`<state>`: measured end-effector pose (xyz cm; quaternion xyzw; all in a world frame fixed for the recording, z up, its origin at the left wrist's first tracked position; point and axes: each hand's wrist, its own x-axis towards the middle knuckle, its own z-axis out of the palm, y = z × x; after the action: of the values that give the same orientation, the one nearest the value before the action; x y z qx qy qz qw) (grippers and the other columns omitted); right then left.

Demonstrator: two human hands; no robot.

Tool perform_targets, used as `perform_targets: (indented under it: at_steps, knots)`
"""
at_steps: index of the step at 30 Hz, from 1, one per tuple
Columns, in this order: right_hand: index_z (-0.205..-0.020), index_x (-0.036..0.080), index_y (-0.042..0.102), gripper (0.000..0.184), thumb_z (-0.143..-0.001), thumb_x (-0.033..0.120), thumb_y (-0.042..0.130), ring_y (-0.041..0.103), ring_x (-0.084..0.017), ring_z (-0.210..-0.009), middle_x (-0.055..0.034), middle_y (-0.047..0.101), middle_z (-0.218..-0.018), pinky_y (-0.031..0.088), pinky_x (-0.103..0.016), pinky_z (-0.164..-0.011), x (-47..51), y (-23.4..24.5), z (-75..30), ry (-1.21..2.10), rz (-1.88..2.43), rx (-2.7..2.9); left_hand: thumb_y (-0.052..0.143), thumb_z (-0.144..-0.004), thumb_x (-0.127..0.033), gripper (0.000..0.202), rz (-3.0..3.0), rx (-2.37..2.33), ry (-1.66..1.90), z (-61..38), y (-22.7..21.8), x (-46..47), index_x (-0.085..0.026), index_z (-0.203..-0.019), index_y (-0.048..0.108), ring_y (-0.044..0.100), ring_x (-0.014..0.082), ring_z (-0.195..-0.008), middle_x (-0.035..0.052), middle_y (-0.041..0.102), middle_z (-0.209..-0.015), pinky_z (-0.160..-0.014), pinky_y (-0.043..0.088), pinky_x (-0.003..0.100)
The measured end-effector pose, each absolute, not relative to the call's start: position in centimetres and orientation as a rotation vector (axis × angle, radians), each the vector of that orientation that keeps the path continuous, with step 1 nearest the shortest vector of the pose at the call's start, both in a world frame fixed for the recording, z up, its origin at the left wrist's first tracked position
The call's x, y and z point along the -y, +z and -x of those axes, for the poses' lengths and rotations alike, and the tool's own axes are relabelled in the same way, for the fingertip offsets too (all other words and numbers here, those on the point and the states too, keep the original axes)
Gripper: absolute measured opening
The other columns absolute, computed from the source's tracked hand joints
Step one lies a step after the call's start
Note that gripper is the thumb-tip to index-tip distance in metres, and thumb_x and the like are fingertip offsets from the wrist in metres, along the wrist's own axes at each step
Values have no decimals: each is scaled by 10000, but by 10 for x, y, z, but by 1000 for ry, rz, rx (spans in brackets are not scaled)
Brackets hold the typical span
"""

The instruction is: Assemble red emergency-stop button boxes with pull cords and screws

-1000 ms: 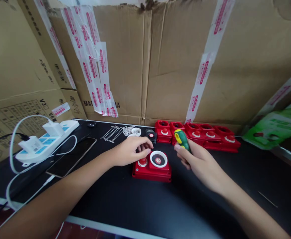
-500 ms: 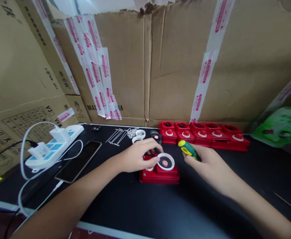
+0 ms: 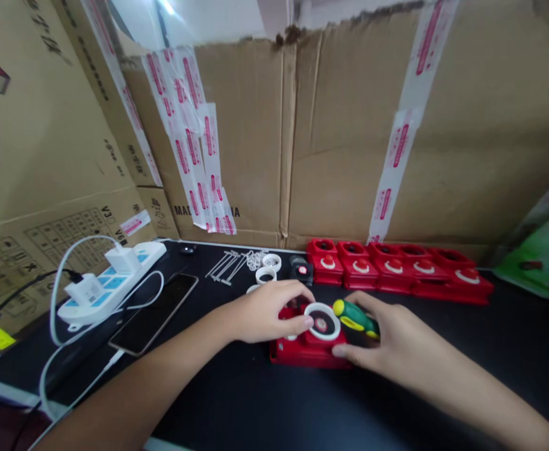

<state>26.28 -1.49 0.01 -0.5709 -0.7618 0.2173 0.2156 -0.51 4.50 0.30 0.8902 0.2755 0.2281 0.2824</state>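
A red push-button box (image 3: 303,352) with a white ring and black centre on top lies on the black table (image 3: 265,401) in front of me. My left hand (image 3: 267,310) rests curled over the box's left side, fingertips touching the white ring. My right hand (image 3: 385,335) is closed around a green and yellow screwdriver handle (image 3: 353,316) and its thumb presses against the box's right edge. The screwdriver's tip is hidden.
A row of several red button boxes (image 3: 397,270) stands at the back against cardboard boxes (image 3: 350,138). White rings (image 3: 266,274), thin metal pins (image 3: 227,264) and a small black part (image 3: 300,269) lie behind my left hand. A phone (image 3: 155,312) and a white power strip (image 3: 115,282) are at the left.
My right hand has come down and left with the screwdriver until it touches the red box. My left hand stayed on the box. The view shifted upward.
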Motion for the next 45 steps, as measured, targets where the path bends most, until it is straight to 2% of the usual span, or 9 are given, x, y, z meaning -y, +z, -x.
perform_targets:
  at_steps: [4, 8, 13, 16, 19, 25, 32, 40, 45]
  knots:
    - [-1040, 224, 733, 390, -812, 534, 797, 768, -299, -742, -85, 830, -903, 562, -373, -628, 9, -5, -269, 515, 1567, 2065, 574, -1039, -265, 178, -2332, -787, 617, 8, -1, -49, -182, -1169, 664, 712, 152, -720, 34, 753, -915, -650, 579, 246]
    - [-1007, 220, 776, 311, -890, 505, 733, 777, -296, -779, -87, 839, -941, 573, -366, -671, 9, 1, -270, 532, 1571, 2063, 567, -904, -79, 292, -2334, -743, 603, 11, -1, -52, -190, -1169, 617, 649, 114, -601, -37, 709, -780, -613, 544, 220]
    - [-1102, 219, 766, 362, -940, 533, 689, 782, -328, -926, -111, 839, -1083, 587, -400, -792, 7, 2, -267, 573, 1624, 2050, 731, -762, -106, 488, -2451, -661, 704, 10, 2, -51, -216, -1227, 630, 656, 239, -1056, 73, 664, -1145, -929, 579, 358]
    - [-1129, 218, 752, 377, -951, 542, 677, 779, -335, -951, -120, 835, -1112, 581, -416, -821, 7, 1, -263, 585, 1647, 2025, 775, -781, -149, 603, -2543, -528, 755, 10, 5, -50, -231, -1349, 589, 541, 309, -1360, 142, 551, -1448, -1165, 482, 461]
    - [-1067, 232, 743, 304, -964, 506, 660, 783, -314, -888, -93, 839, -1020, 571, -386, -771, 8, 1, -259, 567, 1646, 2015, 821, -764, -167, 662, -2566, -466, 686, 12, 9, -50, -258, -1377, 589, 461, 341, -1473, 130, 503, -1564, -1274, 351, 527]
    - [-975, 244, 717, 258, -984, 487, 633, 756, -268, -749, -57, 813, -872, 540, -340, -674, 11, 4, -259, 533, 1612, 2006, 923, -765, -295, 448, -2466, -383, 586, 9, 9, -48, -254, -1140, 680, 574, 326, -1363, 101, 628, -1460, -1204, 418, 497]
    - [-1057, 254, 647, 403, -1030, 637, 523, 706, -263, -865, -48, 787, -981, 515, -361, -757, 14, 15, -270, 499, 1604, 1864, 984, -719, -327, 521, -2400, -348, 574, 3, 4, -43, -249, -1093, 632, 600, 315, -1327, 113, 634, -1439, -1136, 475, 442]
    - [-758, 239, 558, 563, -994, 747, 510, 557, -183, -583, 3, 616, -627, 420, -320, -580, 19, 19, -268, 403, 1582, 1590, 936, -743, -595, 588, -2571, -639, 607, 3, 5, -40, -222, -1018, 573, 638, 284, -1073, 99, 658, -1195, -943, 530, 403]
    - [-910, 227, 689, 506, -1010, 700, 541, 640, -227, -807, -55, 700, -883, 486, -347, -719, 17, 18, -272, 239, 1376, 1466, 951, -742, -394, 563, -2547, -646, 502, 4, 6, -35, -238, -1101, 546, 647, 273, -1085, 90, 651, -1269, -937, 517, 384]
